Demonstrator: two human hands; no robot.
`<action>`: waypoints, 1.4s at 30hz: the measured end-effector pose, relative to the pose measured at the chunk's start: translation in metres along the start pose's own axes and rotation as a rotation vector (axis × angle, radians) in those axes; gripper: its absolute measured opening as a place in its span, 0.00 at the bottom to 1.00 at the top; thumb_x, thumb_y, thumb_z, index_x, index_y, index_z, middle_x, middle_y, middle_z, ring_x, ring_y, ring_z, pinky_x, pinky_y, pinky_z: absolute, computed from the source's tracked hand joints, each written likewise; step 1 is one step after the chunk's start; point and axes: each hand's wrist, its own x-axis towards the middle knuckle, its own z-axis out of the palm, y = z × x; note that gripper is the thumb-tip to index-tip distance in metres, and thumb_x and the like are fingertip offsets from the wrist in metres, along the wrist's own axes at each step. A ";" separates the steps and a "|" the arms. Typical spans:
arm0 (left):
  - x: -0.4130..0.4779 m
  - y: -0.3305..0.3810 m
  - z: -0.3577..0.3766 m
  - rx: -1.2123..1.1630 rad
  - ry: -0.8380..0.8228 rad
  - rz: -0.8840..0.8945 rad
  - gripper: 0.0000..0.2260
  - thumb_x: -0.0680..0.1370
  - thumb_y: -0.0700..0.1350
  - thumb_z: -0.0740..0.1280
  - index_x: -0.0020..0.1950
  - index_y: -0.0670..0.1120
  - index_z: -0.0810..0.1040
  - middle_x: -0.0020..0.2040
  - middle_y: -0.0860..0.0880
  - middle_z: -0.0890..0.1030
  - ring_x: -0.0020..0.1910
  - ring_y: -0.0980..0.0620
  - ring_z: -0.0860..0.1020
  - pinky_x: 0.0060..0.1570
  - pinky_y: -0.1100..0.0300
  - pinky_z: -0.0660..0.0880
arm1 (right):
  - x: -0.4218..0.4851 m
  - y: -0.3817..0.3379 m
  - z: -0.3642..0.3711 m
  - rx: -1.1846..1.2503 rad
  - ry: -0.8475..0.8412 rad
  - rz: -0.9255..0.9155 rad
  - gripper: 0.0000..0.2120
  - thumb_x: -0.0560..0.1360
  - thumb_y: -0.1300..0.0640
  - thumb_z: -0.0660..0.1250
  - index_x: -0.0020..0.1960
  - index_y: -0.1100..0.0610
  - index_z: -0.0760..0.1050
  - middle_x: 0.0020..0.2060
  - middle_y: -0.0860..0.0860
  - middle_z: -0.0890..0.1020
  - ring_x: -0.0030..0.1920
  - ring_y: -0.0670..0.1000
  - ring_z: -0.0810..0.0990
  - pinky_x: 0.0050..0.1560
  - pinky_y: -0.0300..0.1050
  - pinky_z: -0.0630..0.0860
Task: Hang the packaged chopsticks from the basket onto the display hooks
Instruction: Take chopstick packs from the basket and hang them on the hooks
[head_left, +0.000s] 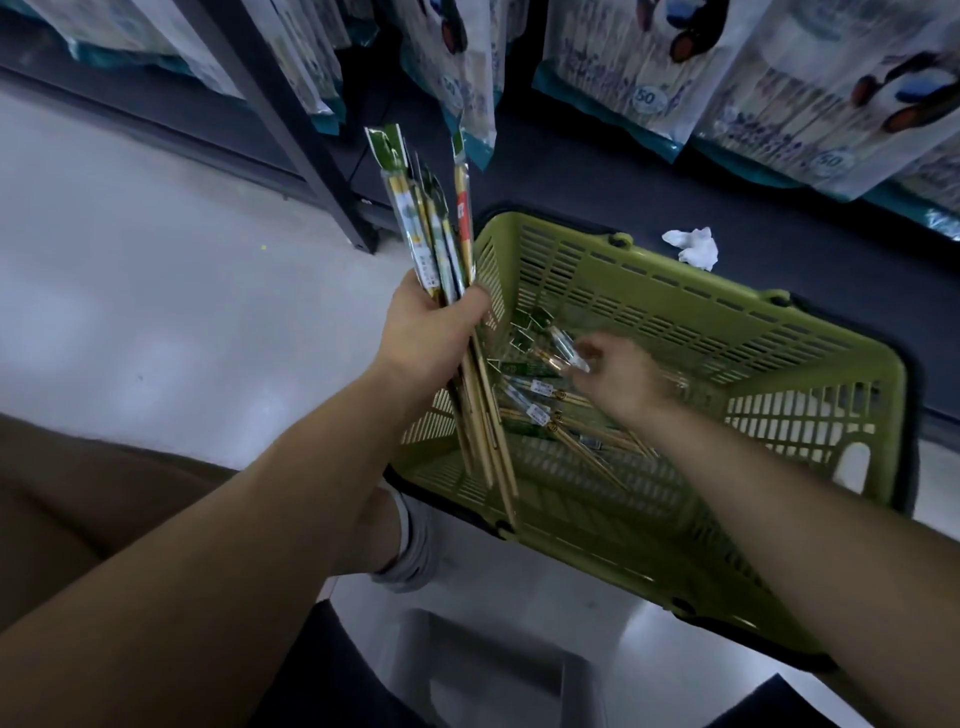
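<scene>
1. The left hand has its fingers wrapped tight round a fanned bundle of packaged chopsticks, header cards up.
2. The right hand is blurred, fingers curled at a loose packet; whether it grips, I cannot tell.
3. The green basket has walls standing clear of the right hand; the bundle crosses its left rim.
4. Both forearms reach forward and down.

One head view, wide-angle, pitched forward and steeply down from above. Forearms enter from the bottom corners, close to lens. The left hand, gripping chopsticks, sits just left of centre; the right hand is at centre, blurred, inside the basket, seen from above, mid-right. The floor fills the left side. Shelf bags cut by top edge, farthest away. Straight lines bow near frame edges.
</scene>
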 end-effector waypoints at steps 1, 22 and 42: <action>0.000 0.001 -0.001 -0.014 -0.001 0.013 0.09 0.77 0.48 0.71 0.52 0.47 0.75 0.38 0.46 0.82 0.37 0.46 0.84 0.38 0.47 0.84 | 0.003 0.015 0.009 -0.136 -0.106 0.072 0.34 0.74 0.43 0.75 0.76 0.54 0.69 0.73 0.54 0.74 0.71 0.57 0.72 0.71 0.51 0.70; 0.001 -0.001 0.006 -0.043 0.000 -0.035 0.16 0.81 0.44 0.69 0.61 0.34 0.74 0.40 0.41 0.81 0.35 0.45 0.84 0.32 0.58 0.79 | 0.029 0.047 0.075 -0.431 -0.070 -0.065 0.12 0.79 0.50 0.68 0.58 0.55 0.78 0.57 0.56 0.78 0.57 0.57 0.78 0.48 0.47 0.74; -0.036 0.046 0.035 -0.254 -0.188 0.012 0.14 0.80 0.45 0.74 0.63 0.40 0.81 0.55 0.44 0.87 0.55 0.44 0.86 0.56 0.47 0.82 | -0.063 -0.094 -0.103 0.160 -0.080 -0.327 0.08 0.78 0.50 0.72 0.45 0.46 0.73 0.30 0.45 0.82 0.27 0.42 0.81 0.24 0.34 0.71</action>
